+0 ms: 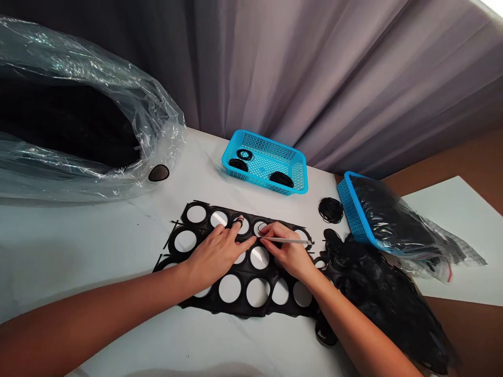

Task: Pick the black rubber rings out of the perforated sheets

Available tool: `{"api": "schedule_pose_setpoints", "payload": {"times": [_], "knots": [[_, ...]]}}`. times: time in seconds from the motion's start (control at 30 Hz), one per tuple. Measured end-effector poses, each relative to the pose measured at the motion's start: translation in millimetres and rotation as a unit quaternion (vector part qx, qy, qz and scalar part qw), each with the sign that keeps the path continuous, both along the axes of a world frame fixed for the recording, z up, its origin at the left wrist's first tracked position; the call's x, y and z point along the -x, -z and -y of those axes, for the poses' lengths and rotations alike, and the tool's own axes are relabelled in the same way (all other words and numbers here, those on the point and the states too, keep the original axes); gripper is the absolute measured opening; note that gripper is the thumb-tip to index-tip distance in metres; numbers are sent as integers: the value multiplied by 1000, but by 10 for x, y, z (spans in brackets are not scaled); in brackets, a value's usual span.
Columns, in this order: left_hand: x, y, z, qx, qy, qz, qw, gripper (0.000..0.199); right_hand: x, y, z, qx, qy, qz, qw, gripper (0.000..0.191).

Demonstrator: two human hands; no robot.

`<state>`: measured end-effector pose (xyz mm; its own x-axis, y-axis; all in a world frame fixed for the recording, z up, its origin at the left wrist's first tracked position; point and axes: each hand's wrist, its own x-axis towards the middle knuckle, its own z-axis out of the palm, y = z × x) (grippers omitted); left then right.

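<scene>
A black sheet with rows of round holes lies flat on the white table, the white surface showing through the holes. My left hand rests on its upper middle with fingers spread, pressing down, a small dark band around one finger. Just to the right, my right hand pinches a thin pale stick-like tool, its tip near a hole in the top row. A thin black ring or strip curves at that hole, close to my fingertips.
A blue basket with black ring bundles stands behind the sheet. Right of it are a coil of black rings, another blue basket with a plastic bag, and a black heap. A large clear bag lies at left.
</scene>
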<state>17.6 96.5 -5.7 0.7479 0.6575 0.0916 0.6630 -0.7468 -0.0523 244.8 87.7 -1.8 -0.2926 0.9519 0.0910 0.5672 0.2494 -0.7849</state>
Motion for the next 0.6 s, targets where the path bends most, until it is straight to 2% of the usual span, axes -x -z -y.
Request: {"api": "schedule_pose_setpoints", "payload": {"times": [0.1, 0.17, 0.2, 0.27, 0.33, 0.37, 0.43, 0.5, 0.6], "knots": [[6, -1, 0, 6, -2, 2, 1000, 65, -3, 11, 4, -62, -58, 92, 992, 12], [8, -4, -1, 17, -11, 4, 1000, 67, -103, 2, -77, -104, -43, 152, 982, 15], [8, -4, -1, 23, -16, 6, 1000, 69, -188, -9, -143, -126, 2, 177, 976, 16], [4, -4, -1, 32, -22, 11, 999, 73, -390, -45, -300, -171, 143, 213, 951, 18], [0, -4, -7, 39, -19, 13, 999, 75, -557, -91, -437, -182, 252, 212, 927, 16], [1, -6, -12, 40, -15, 13, 999, 75, -598, -114, -483, -171, 279, 193, 925, 14], [19, -22, -25, 32, -10, 12, 999, 75, -568, -147, -522, -114, 282, 113, 946, 15], [65, -55, -34, 14, -11, 19, 1000, 70, -400, -155, -502, -31, 241, 8, 970, 18], [175, -115, -15, 3, -16, 35, 999, 49, -38, -133, -423, 69, 145, -95, 982, 18]]}}
